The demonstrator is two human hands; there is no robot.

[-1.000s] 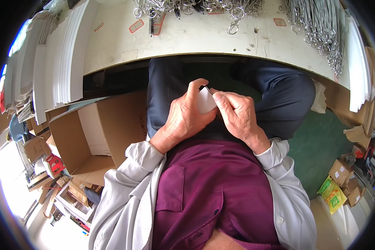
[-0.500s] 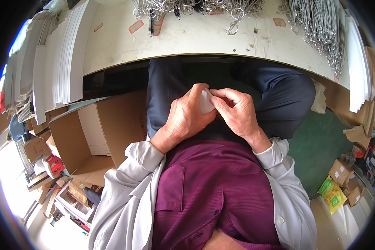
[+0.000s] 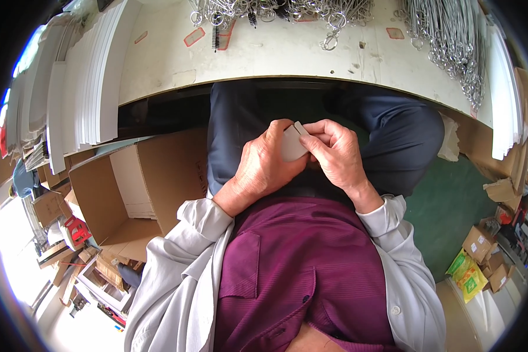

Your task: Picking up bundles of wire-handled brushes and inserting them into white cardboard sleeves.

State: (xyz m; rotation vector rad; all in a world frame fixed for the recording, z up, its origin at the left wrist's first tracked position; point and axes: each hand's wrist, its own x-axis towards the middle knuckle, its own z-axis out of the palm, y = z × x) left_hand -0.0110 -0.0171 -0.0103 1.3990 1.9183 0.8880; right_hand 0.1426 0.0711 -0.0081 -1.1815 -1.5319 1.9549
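I'm looking down at the desk (image 3: 287,56), my landmark: a wide pale top curving across the upper part of the view. On its left end stand stacks of white sheets (image 3: 82,88), on edge; along its far edge lie heaps of metal wire rings (image 3: 446,35). Below its left side an open cardboard box (image 3: 129,193) sits on the floor. Just under the desk's front edge, over my lap, both hands meet. My left hand (image 3: 264,167) is curled, cupping a small grey-white card (image 3: 291,144) from the left; my right hand (image 3: 334,154) pinches the card's top corner between thumb and forefinger. The card lies between the two, its long axis running roughly up toward the desk, tilted slightly. Both hands touch it; neither is nearer.
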